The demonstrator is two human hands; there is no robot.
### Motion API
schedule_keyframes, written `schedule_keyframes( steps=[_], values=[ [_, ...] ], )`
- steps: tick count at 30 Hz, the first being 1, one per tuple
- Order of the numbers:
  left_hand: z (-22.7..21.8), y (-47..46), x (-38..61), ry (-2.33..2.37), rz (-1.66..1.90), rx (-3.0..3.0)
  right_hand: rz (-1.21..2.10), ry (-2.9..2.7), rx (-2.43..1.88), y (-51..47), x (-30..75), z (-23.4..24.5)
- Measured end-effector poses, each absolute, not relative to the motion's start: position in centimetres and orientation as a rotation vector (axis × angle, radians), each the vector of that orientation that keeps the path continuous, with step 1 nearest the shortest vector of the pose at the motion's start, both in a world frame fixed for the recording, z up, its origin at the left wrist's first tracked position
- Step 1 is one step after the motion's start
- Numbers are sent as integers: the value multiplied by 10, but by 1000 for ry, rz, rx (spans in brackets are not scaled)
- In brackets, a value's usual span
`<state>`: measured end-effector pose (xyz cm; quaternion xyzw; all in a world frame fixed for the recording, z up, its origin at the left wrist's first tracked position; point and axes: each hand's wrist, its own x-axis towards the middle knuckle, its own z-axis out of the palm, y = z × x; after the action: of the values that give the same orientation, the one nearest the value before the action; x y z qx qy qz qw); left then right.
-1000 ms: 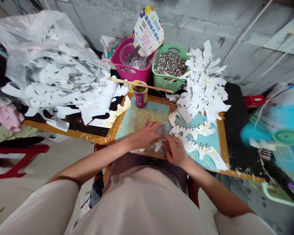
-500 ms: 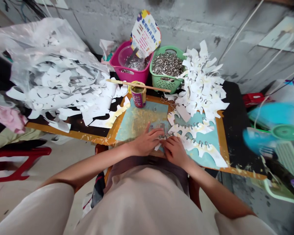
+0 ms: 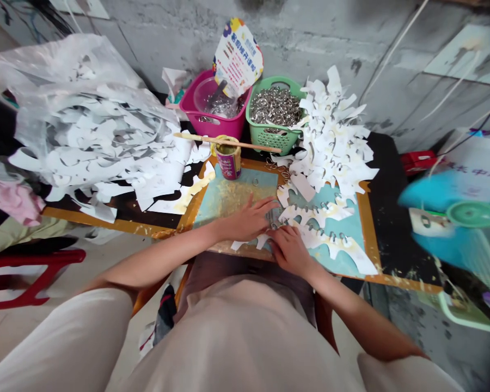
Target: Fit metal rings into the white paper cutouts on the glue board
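My left hand (image 3: 251,219) lies low over the board with its fingers stretched out to the right, above a white scalloped strip (image 3: 261,241) at the near edge. Bent fingers of my right hand (image 3: 291,247) press together at this strip's right end; my fingertips hide the exact grip. Small metal rings show between the two hands. Right of them lie more scalloped strips (image 3: 353,250) with metal rings along them and yellowish glue-like stains. A single ring (image 3: 255,182) rests on the blue-green board (image 3: 212,204) farther back.
Behind the board stands a purple-and-yellow can (image 3: 229,163) with a wooden stick (image 3: 253,146) across it. A pink basket (image 3: 196,117) and a green basket (image 3: 269,136) of metal rings are behind. Cut white pieces (image 3: 106,130) heap up at left, finished-looking strips (image 3: 335,136) at right.
My left hand has moved slightly up and right, its fingers more extended. More of the white strip shows below it. The right hand stays about in place; the view has shifted a little.
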<state>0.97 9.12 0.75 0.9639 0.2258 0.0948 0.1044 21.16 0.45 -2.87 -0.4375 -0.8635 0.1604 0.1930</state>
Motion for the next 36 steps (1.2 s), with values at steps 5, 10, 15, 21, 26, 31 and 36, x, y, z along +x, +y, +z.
schedule_keyframes(
  steps=[5,10,15,21,26,31,36],
  values=[
    [-8,72,1,605,406,3006,469,-2385,-1282,5,210,-28],
    [-25,43,-16,783,598,2946,414,-2476,-1216,4,212,-28],
    [-14,49,-21,864,536,2802,381,-2539,-1189,4,214,-28],
    [-25,78,-11,584,523,2826,365,-2524,-1186,4,213,-28],
    [-32,67,-13,625,650,2795,362,-2492,-1269,3,209,-27],
    [-38,49,-17,783,718,2837,354,-2527,-1251,3,210,-25],
    [-30,46,-20,771,583,2957,301,-2590,-1243,2,205,-16]
  ],
)
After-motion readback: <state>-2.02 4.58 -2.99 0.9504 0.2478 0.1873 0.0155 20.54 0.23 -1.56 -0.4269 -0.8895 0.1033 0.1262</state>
